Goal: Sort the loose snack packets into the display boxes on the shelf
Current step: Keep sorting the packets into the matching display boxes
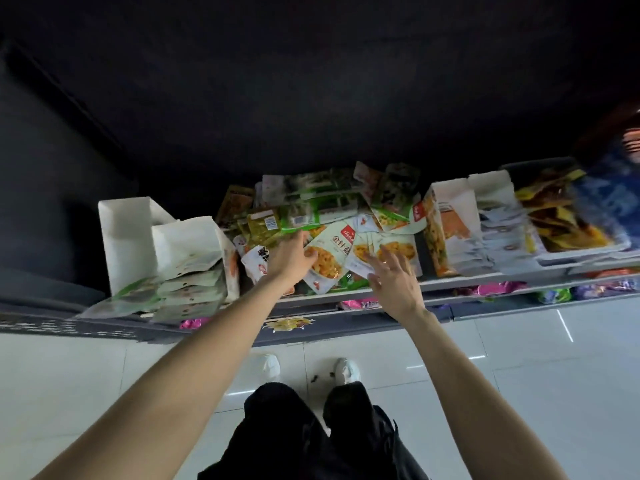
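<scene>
A heap of loose snack packets lies on the shelf between two white display boxes. My left hand reaches into the heap and its fingers curl round the edge of a white packet with a yellow picture. My right hand hovers over another white and yellow packet with its fingers spread and straight. The left display box holds a stack of pale green packets. The right display box holds orange and white packets.
Further right stand boxes with yellow and brown packets and blue packets. The shelf's front edge runs below the heap, with pink and purple packets on a lower shelf. A white tiled floor and my shoes are underneath.
</scene>
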`<state>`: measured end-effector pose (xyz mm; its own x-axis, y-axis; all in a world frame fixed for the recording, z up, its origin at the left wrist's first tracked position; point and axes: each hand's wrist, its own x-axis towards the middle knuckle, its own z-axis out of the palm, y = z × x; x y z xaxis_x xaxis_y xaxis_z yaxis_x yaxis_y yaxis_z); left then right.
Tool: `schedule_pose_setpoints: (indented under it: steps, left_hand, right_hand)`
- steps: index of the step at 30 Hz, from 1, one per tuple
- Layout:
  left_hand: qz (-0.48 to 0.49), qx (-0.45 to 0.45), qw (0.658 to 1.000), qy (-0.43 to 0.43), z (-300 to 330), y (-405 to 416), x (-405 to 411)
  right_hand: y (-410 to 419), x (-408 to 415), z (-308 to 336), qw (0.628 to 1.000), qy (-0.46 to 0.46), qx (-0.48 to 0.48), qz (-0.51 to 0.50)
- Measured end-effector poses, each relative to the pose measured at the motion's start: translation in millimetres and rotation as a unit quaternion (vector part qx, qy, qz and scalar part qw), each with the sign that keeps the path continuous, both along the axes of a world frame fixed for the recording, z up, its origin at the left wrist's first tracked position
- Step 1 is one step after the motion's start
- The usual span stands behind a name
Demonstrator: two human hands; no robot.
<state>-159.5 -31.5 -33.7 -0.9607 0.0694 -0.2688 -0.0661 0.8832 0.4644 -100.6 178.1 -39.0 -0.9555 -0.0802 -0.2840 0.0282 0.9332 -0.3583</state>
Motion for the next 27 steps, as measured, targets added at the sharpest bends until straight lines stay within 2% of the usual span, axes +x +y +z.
schedule_pose_setpoints:
  steps: [2,5,9,14,17,19,21,24,27]
  left_hand:
    - [-0.013,-0.079,0.996,-0.036,-14.5,13.8,-6.4]
    - [0.004,-0.155,0.987,-0.033,-25.3,28.8,-9.9]
    - [0.073,-0.025,0.995,-0.066,-8.7,38.5,-4.3]
    - [0.065,-0.011,0.997,-0.042,28.5,33.2,-0.8]
    - [0.04,-0.045,0.998,-0.02,59.6,28.7,7.1]
    - [0.041,-0.036,0.999,-0.001,76.7,22.0,15.4]
    - [0.043,0.002,0.999,0.001,89.7,13.4,25.7]
    - [0.021,0.03,0.999,0.006,107.8,1.4,41.8]
    - [0.001,0.078,0.997,-0.005,124.8,-11.9,62.2]
  right_hand:
    - [5.6,-9.1,-9.4,0.997,-0.059,0.018,0.044]
    - [11.5,-17.0,-26.1,0.993,-0.059,0.054,0.084]
    - [12.8,-18.1,-30.6,0.992,-0.032,0.083,0.094]
    - [15.8,-19.3,-30.0,0.992,-0.039,0.083,0.092]
    - [21.4,-24.4,-24.8,0.994,-0.085,-0.003,0.064]
    - [24.5,-30.0,-18.5,0.985,-0.12,-0.122,-0.006]
    - [21.9,-32.0,-3.0,0.952,-0.112,-0.275,-0.075]
    - [6.1,-27.6,30.6,0.897,-0.074,-0.433,-0.049]
    - [-10.9,-22.0,61.9,0.891,-0.087,-0.444,0.022]
